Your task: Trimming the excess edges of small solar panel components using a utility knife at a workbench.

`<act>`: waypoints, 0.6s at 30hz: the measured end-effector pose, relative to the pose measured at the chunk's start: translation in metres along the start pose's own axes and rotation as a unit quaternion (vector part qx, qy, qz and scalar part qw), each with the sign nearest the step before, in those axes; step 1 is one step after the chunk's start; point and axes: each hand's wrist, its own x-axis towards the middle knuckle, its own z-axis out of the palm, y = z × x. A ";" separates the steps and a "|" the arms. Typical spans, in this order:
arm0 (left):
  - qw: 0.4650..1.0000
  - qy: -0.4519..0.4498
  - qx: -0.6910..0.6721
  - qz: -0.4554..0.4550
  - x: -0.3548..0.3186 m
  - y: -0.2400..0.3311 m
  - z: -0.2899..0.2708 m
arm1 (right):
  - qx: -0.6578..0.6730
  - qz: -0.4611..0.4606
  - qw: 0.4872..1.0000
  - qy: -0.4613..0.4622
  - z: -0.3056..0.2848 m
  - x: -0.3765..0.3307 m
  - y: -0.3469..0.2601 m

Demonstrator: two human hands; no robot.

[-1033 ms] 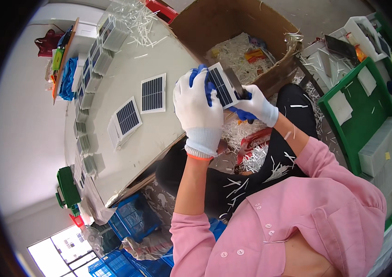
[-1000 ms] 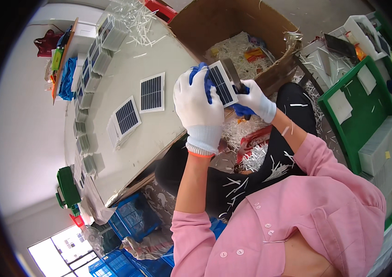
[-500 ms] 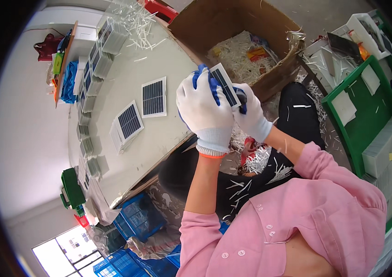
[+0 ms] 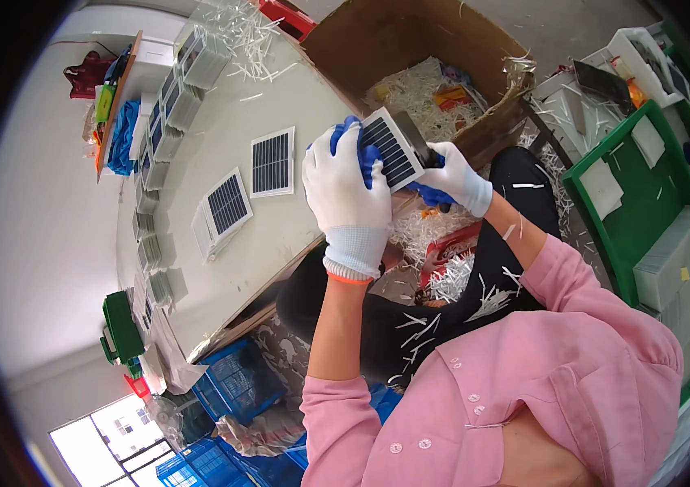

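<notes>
My left hand, in a white glove with blue palm and fingertips, grips a small solar panel with dark stripes and a white border. The panel is tilted, its striped face in sight. Close to its right edge, my right hand, gloved the same way, is closed on a flat grey-brown blade-like tool. Part of that tool is hidden by the fingers and the panel. On the table to the left lie a single solar panel and a small stack of panels.
Stacks of panels line the far left edge of the pale table. A cardboard box with white shredded strips stands ahead. To the right is a green tray beside stacked pale sheets. Strips litter my lap.
My hands have moved apart slightly, the left one leftward and the right one rightward. The held panel has turned to show more of its face, and the blade-like tool has come into sight.
</notes>
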 end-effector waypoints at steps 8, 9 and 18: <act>0.998 0.049 -0.035 0.001 0.002 0.007 0.021 | -0.110 -0.003 0.988 -0.112 0.000 -0.048 0.014; 0.998 0.051 -0.032 -0.003 0.002 0.007 0.022 | -0.192 -0.099 0.968 -0.125 0.004 -0.056 0.018; 0.998 0.056 0.031 0.000 0.003 0.015 0.015 | -0.195 -0.270 0.912 0.240 0.048 -0.001 0.032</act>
